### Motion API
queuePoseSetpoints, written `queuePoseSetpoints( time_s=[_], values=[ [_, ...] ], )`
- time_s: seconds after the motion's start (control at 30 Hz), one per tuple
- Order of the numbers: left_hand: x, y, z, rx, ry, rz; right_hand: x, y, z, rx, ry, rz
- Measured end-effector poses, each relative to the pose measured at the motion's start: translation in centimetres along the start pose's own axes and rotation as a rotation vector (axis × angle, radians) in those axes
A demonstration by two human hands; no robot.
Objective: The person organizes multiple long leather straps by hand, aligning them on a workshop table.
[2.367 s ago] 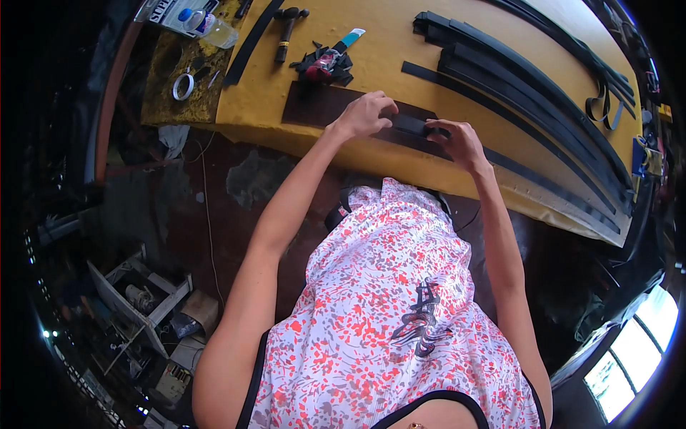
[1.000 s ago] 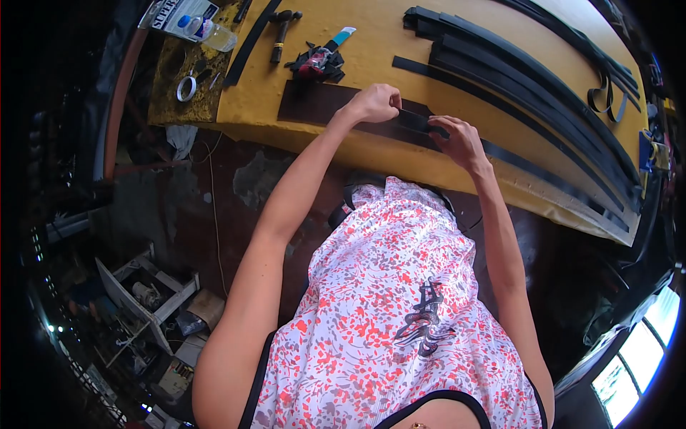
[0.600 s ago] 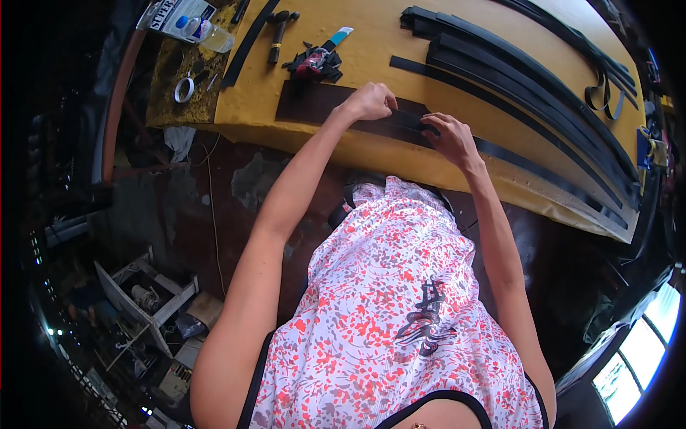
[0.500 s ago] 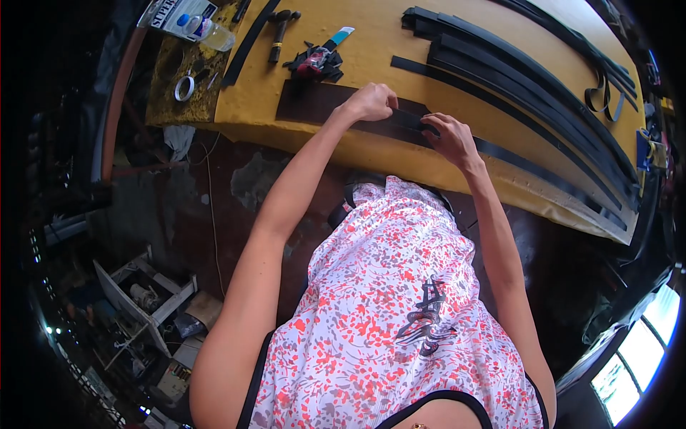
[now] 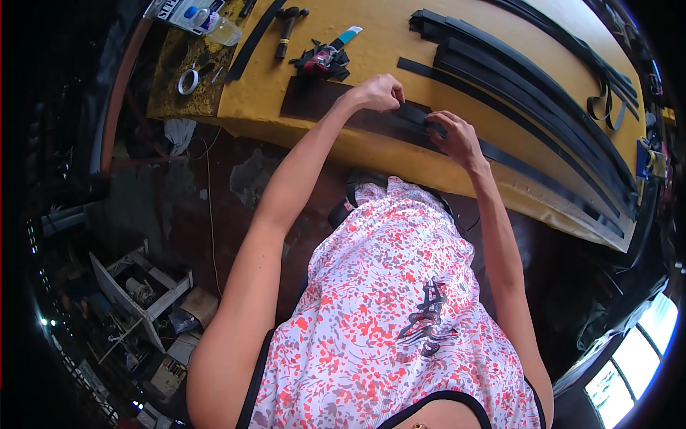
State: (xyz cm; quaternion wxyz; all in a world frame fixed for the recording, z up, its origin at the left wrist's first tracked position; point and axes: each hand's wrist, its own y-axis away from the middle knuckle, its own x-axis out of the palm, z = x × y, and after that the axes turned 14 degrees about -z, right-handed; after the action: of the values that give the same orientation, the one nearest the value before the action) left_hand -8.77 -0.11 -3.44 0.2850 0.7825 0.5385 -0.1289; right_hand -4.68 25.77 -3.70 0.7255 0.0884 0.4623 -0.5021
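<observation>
A black strip (image 5: 412, 114) stretches between my two hands, above a dark brown board (image 5: 307, 98) near the table's front edge. My left hand (image 5: 380, 93) is closed, its thumb and fingers pinching the strip's left part. On the other side, my right hand (image 5: 459, 139) curls its fingers around a dark part of the strip, which is partly hidden beneath them. From under that hand, a long black strip (image 5: 529, 163) runs to the right along the table edge. Behind my left hand, a utility knife with a teal end (image 5: 346, 37) rests on a heap of black scraps (image 5: 321, 63).
The yellow-covered table (image 5: 371, 53) carries stacked black strips (image 5: 500, 68) at the right. A hammer (image 5: 287, 32), a plastic bottle (image 5: 218, 27) and a white tape roll (image 5: 188, 82) lie at the left. A wooden frame (image 5: 153, 293) stands on the floor.
The view has shifted slightly. My hands stay near the same spot on the strip, and more dark material shows under my right fingers.
</observation>
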Motion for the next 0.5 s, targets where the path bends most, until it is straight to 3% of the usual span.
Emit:
queuePoseSetpoints(
  time_s=[0.23, 0.5],
  values=[
    [0.2, 0.7, 0.9, 0.084, -0.262, -0.038, 1.8, 0.2, 0.4, -0.060, 0.097, 0.044],
    [0.7, 0.9, 1.4, 0.103, -0.296, -0.078, 1.8, 0.2, 0.8, -0.050, 0.126, 0.045]
  ],
)
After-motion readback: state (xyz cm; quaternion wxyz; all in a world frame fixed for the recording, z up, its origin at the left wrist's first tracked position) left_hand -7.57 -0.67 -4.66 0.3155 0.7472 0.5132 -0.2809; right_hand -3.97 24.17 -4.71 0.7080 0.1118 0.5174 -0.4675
